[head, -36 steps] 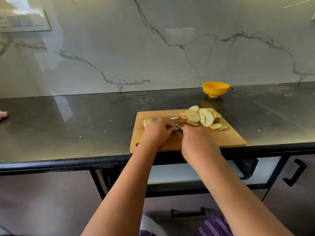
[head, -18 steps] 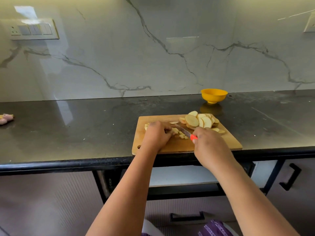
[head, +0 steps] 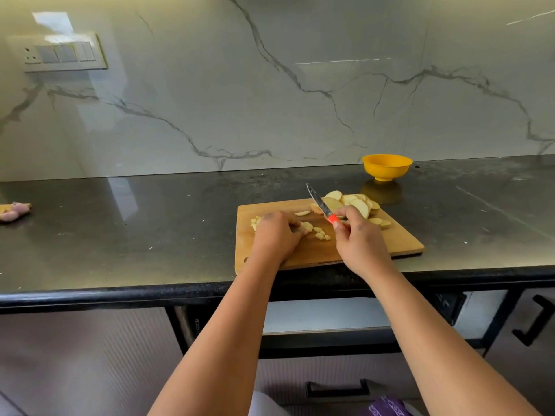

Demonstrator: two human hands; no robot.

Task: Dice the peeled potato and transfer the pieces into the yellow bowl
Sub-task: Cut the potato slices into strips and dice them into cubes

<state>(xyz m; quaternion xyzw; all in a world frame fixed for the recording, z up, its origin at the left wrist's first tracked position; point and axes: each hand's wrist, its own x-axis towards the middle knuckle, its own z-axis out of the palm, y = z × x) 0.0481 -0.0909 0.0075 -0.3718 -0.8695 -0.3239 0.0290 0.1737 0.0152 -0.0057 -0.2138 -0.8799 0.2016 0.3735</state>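
Dicing goes best if your left hand [head: 274, 237], fingers curled over the small pale potato cubes [head: 318, 232], tucks clear before your right hand [head: 357, 238], gripping the orange-handled steel knife [head: 319, 202], lowers its raised blade. Round pale potato slices [head: 354, 204] wait at the wooden cutting board's [head: 399, 241] far right; the small yellow bowl [head: 386, 167] stands beyond on open black countertop [head: 120, 223], so mind the board's near edge.

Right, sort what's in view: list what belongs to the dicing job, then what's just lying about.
Job: knife in right hand; left hand on diced pieces; potato slices; cutting board; yellow bowl.

Lying about: pinkish scraps at far left of counter; wall switch panel.
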